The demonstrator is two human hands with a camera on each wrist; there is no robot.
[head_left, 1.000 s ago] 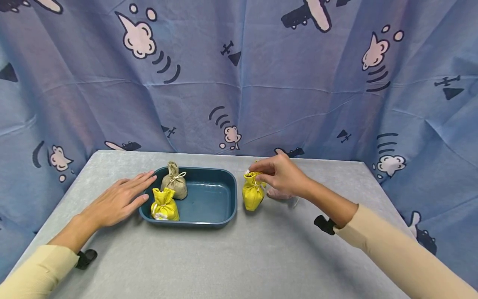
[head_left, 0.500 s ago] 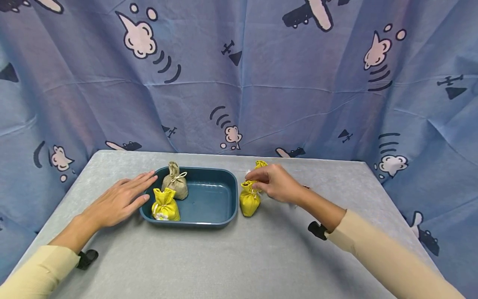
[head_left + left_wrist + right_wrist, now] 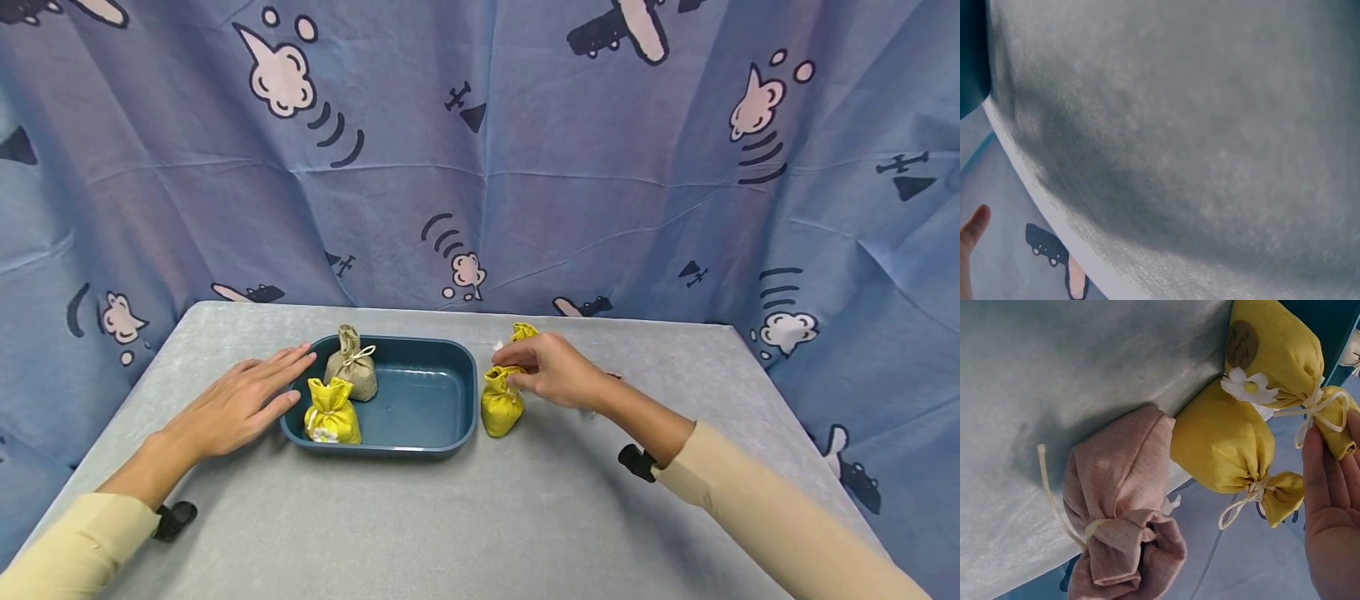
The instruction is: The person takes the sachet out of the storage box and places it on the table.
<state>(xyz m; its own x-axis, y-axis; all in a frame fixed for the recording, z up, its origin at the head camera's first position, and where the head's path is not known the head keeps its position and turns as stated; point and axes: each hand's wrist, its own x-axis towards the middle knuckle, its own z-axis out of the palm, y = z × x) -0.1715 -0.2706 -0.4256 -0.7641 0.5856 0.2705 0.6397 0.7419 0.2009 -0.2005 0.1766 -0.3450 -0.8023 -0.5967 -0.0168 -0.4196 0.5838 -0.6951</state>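
Note:
My right hand [image 3: 555, 368] pinches the gathered neck of a yellow drawstring pouch [image 3: 501, 408] just right of a dark teal tray [image 3: 378, 450]. In the right wrist view, this yellow pouch [image 3: 1279, 344] has a white flower and a round brown tag, and the thumb is hidden. Behind the hand stands a second yellow pouch [image 3: 523, 331], mostly covered in the head view. My left hand [image 3: 243, 398] lies with straight fingers over the tray's left rim. Inside the tray sit a yellow pouch [image 3: 332, 412] and a beige pouch [image 3: 352, 367], both at the left.
A pink pouch [image 3: 1119, 469] lies beside the second yellow one; the right hand and wrist hide nearly all of it in the head view. The grey table [image 3: 420, 525] ends at a blue patterned curtain [image 3: 390, 208].
My right hand has moved slightly left and nearer with the yellow pouch, mostly in the first half second. The second yellow pouch shows more behind it. The left hand keeps its place.

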